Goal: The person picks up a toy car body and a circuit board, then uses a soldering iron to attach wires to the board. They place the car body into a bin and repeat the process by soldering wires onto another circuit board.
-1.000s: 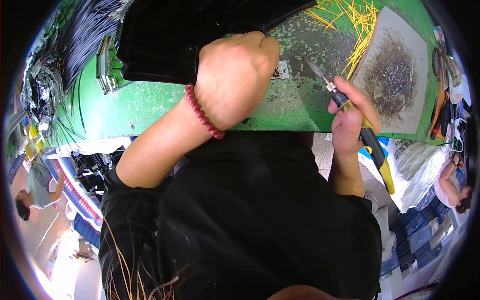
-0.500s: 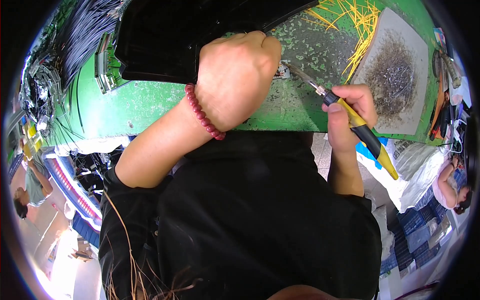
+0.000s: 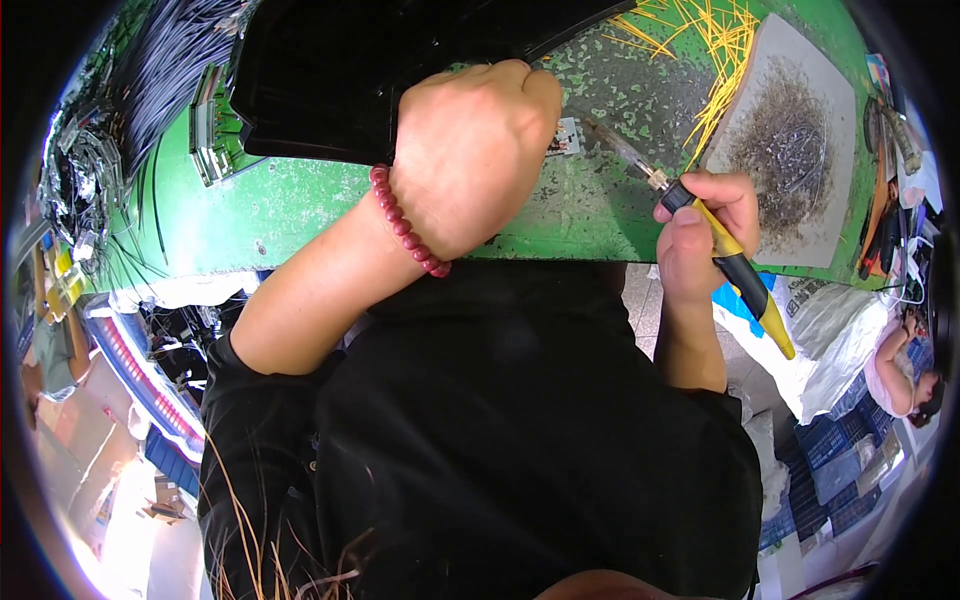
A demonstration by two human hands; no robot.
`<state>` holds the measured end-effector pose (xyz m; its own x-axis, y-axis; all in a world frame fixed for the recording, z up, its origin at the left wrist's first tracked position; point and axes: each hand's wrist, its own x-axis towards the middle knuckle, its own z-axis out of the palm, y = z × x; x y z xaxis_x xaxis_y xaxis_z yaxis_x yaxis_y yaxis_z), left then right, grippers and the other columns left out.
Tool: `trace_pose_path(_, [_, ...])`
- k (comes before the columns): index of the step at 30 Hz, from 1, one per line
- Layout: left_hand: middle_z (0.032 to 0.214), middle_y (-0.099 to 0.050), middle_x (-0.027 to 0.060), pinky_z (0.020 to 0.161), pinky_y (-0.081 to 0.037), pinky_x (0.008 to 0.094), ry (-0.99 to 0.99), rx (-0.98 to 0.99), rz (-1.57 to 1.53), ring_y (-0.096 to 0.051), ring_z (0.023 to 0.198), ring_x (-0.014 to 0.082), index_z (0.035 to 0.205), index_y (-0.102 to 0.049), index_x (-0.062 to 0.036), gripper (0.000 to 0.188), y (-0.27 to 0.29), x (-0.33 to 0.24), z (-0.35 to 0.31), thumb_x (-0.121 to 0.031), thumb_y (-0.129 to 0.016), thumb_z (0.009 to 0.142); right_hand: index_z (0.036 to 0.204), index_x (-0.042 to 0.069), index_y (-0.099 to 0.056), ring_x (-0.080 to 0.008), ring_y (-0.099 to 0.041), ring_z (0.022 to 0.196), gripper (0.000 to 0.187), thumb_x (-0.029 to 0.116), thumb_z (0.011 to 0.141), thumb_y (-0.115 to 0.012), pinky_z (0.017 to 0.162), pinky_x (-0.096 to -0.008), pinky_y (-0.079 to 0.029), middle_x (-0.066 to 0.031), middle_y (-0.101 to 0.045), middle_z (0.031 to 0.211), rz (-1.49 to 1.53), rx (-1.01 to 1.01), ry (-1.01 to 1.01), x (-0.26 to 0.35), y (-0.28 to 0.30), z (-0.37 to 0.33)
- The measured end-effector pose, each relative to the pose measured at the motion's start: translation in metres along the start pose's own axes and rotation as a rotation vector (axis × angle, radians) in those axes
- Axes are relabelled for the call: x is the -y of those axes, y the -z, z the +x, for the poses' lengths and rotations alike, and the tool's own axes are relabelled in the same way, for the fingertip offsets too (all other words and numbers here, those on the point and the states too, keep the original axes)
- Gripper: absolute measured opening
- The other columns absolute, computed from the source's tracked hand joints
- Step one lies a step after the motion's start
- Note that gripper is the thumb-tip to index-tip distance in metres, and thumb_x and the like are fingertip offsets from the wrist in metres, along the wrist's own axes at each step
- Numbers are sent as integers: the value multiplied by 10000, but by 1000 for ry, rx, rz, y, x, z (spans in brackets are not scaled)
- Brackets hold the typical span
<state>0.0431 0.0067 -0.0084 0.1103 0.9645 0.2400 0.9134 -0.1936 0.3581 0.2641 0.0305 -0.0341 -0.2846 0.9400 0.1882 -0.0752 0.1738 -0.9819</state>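
My right hand (image 3: 708, 235) is closed round the yellow and black grip of a soldering iron (image 3: 738, 265). The iron slants up and left, and its tip stands a little right of a small white circuit board (image 3: 567, 137). That board shows only in part, beside the knuckles of my left hand (image 3: 475, 150). My left hand is curled over the table, back up, with a red bead bracelet at the wrist. Its fingertips are hidden beneath it, so what they grip cannot be made out. A large black plastic tray (image 3: 310, 100) lies just beyond this hand.
Yellow wires (image 3: 728, 75) lie at the far right on the worn green table (image 3: 330, 205). Beside them is a grey board (image 3: 840, 180) with dark residue. Dark wires (image 3: 185, 55) and green circuit boards (image 3: 208, 130) are at the left. Tools (image 3: 882, 215) line the right edge.
My right hand has drawn the soldering iron slightly right and toward me, its tip moving off from the small board. My left hand has stayed in place.
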Motion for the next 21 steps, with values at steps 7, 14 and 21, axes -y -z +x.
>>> trace_pose_path(7, [696, -585, 64, 543, -493, 342, 4, -4, -2, -608, 628, 256, 740, -597, -65, 83, 2, -1, 2, -104, -646, 795, 1073, -3, -517, -92, -562, 668, 339, 189, 856, -693, 631, -229, -462, -70, -607, 801, 6, -21, 39, 4, -7, 2])
trace_pose_path(14, [705, -596, 67, 554, -494, 358, 24, 55, -18, -612, 643, 273, 747, -605, -69, 76, 10, 0, 4, -109, -646, 797, 1166, 2, -578, -162, -681, 725, 293, 67, 889, -646, 582, -243, -542, -119, -675, 958, -235, 34, -9, 10, -16, 6])
trace_pose_path(21, [745, -607, 85, 596, -509, 404, 136, 19, -325, -631, 705, 297, 764, -603, -59, 64, 22, -4, 4, -103, -643, 787, 1078, 54, -587, -111, -625, 641, 325, -39, 789, -702, 592, -237, -495, -51, -640, 767, -349, 51, 138, 4, -51, 18])
